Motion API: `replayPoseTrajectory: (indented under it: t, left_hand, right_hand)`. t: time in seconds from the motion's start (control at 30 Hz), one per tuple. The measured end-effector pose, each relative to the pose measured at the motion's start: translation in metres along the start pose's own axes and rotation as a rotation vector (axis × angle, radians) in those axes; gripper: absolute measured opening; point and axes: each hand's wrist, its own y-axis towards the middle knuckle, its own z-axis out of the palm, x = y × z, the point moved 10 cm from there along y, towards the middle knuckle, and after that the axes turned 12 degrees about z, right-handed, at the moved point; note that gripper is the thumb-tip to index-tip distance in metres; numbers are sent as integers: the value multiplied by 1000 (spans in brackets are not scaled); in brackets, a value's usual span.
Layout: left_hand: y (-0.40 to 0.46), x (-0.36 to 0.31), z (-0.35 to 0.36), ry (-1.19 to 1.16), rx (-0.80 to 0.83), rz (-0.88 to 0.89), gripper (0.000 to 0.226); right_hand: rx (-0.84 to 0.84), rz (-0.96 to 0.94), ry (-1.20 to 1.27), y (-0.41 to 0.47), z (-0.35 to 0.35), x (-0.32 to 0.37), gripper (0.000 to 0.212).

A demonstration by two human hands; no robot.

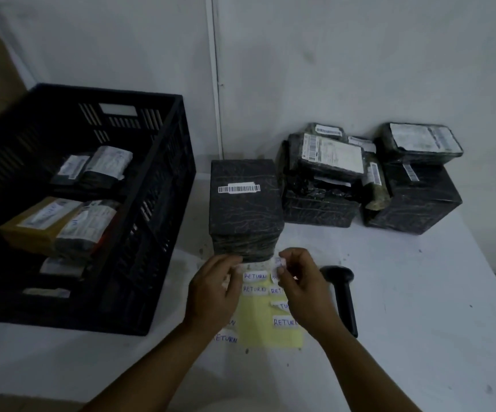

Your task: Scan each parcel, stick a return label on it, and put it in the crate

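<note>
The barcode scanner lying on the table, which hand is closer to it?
Right. The right hand is just left of the scanner, pinching a return label. The left hand is farther away, across the yellow label sheet.
</note>
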Motion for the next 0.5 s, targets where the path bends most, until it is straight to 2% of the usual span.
replayPoseTrajectory:
  t: [0.07, 0.1, 0.2, 0.33, 0.5]
  left_hand:
    - [28, -13, -9, -94, -58, 18, 27]
    - [39, -12, -7, -153, -38, -26, 31]
    - [62, 6, 14, -316, 119, -258, 43]
    - [84, 28, 13, -335, 65, -343, 15]
    - [108, 51, 9, -250, -2, -348, 10]
  right_hand:
    - [21, -57, -59, 9, 6, 21, 22]
    - [28, -83, -83, 13, 10, 31, 23]
    - [28, -149, -147, 31, 15, 57, 36]
    - [45, -151, -144, 61, 22, 80, 50]
    - [-96, -138, -163, 98, 27, 91, 57]
